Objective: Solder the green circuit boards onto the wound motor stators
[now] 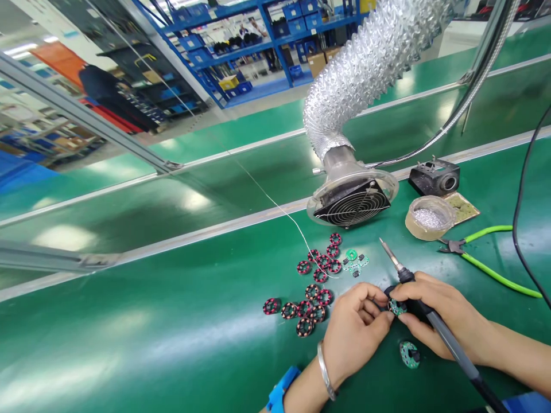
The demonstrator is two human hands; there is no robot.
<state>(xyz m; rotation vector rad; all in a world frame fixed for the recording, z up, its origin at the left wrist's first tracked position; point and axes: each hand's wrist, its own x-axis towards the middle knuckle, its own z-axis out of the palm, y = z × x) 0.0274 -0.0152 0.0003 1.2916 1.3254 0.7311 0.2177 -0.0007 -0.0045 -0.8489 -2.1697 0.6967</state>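
Observation:
My left hand pinches a small ring-shaped part with a green round circuit board on it. Across from it, my right hand has a soldering iron lying in its grip, tip up and to the left, while its thumb and forefinger also touch the ring part. A second round circuit board lies on the bench just below the hands. Left of my hands sit several red-and-black motor stators in loose clusters. A few small green circuit boards lie beside them.
A fume extractor hood on a silver duct hangs over the bench. Behind the hands are a tub of metal shavings, a black iron holder and green-handled cutters. Thin solder wire droops onto the stators.

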